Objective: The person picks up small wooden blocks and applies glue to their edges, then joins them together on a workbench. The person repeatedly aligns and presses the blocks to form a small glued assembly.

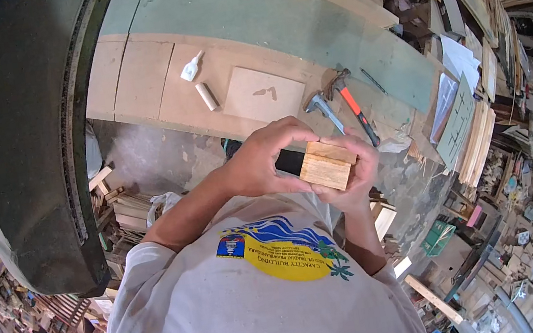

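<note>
In front of my chest I hold a small light-brown wooden block (pixel 327 174) with visible grain. My left hand (pixel 259 161) curves around its left side, thumb and fingertips at its edges. My right hand (pixel 360 165) grips it from the right. A black piece (pixel 289 162) shows between my left thumb and fingers, against the block's left side; whether it is joined to the block I cannot tell. Beyond my hands, a blue-handled hammer (pixel 325 112) and a hammer with an orange and black handle (pixel 355 108) lie on the workbench (pixel 197 60).
On the bench are a white squeeze bottle (pixel 191 67), a pale cylinder (pixel 206 96), a thin rectangular board (pixel 264 93) and a dark pen-like tool (pixel 374 81). A large dark machine (pixel 37 130) stands at the left. Stacked wood strips (pixel 478 143) and papers (pixel 459 61) crowd the right.
</note>
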